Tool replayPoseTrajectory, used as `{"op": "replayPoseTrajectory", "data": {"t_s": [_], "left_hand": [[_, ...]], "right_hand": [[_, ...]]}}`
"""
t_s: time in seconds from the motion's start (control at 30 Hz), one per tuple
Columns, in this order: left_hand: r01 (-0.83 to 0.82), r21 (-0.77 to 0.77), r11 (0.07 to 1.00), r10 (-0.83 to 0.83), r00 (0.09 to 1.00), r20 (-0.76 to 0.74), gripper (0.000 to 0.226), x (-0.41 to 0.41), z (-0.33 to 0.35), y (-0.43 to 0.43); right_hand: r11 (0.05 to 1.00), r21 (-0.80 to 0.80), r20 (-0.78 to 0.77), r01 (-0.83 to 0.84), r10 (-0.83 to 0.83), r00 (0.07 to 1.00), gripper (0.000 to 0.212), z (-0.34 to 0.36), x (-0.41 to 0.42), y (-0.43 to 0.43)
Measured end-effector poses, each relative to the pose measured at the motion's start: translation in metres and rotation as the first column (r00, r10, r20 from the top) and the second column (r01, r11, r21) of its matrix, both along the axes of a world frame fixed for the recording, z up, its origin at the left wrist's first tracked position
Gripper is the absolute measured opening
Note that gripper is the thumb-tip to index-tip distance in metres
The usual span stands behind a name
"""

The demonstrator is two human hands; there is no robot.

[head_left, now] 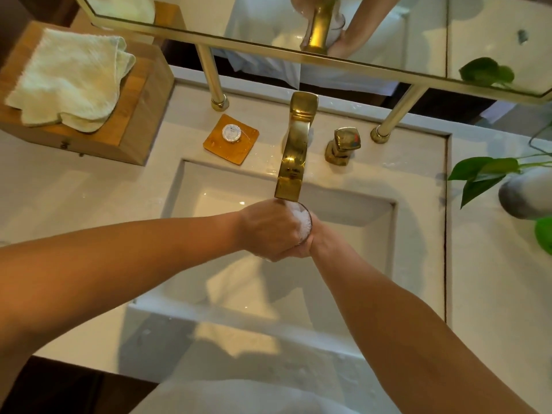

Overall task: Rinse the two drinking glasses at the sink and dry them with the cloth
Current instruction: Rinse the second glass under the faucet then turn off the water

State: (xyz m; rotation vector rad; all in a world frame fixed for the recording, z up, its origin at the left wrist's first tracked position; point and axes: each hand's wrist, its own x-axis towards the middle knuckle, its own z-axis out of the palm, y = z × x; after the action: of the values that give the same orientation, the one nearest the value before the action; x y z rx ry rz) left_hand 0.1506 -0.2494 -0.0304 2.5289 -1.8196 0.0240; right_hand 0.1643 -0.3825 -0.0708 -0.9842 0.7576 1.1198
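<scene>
Rinsing, we are wrapping both hands, left (pixel 270 230) and right (pixel 321 239), closed around the glass (pixel 304 222) under the tap (pixel 291 162); wet, slippery, fragile, so we are gripping its sides.

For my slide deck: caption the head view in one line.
Both hands, left hand and right hand, hold a glass under the gold faucet.

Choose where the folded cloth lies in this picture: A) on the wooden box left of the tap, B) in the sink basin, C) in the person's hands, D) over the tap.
A: the cloth rests folded on the wooden box, away from both hands.
</scene>
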Motion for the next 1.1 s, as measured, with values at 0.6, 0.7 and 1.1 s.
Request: {"op": "replayPoseTrajectory", "data": {"t_s": [0.6, 0.7, 1.1], "left_hand": [[-0.190, -0.032, 0.981, 0.188, 0.980, -0.060, 0.039, -0.001, 0.011, -0.007], [-0.273, -0.036, 0.961, 0.271, 0.961, -0.061, 0.022, -0.004, 0.005, -0.004], [-0.273, 0.078, 0.959, 0.281, 0.949, -0.142, 0.013, -0.007, 0.010, -0.003]], "right_hand": [[0.992, -0.111, -0.022, -0.051, 0.049, 0.999, 0.054, 0.008, 0.005, 0.006], [0.996, -0.083, 0.022, -0.014, 0.016, 1.000, 0.053, 0.004, 0.008, 0.002], [0.985, -0.152, 0.043, 0.081, -0.076, 0.996, 0.046, 0.006, -0.005, 0.002]]}}
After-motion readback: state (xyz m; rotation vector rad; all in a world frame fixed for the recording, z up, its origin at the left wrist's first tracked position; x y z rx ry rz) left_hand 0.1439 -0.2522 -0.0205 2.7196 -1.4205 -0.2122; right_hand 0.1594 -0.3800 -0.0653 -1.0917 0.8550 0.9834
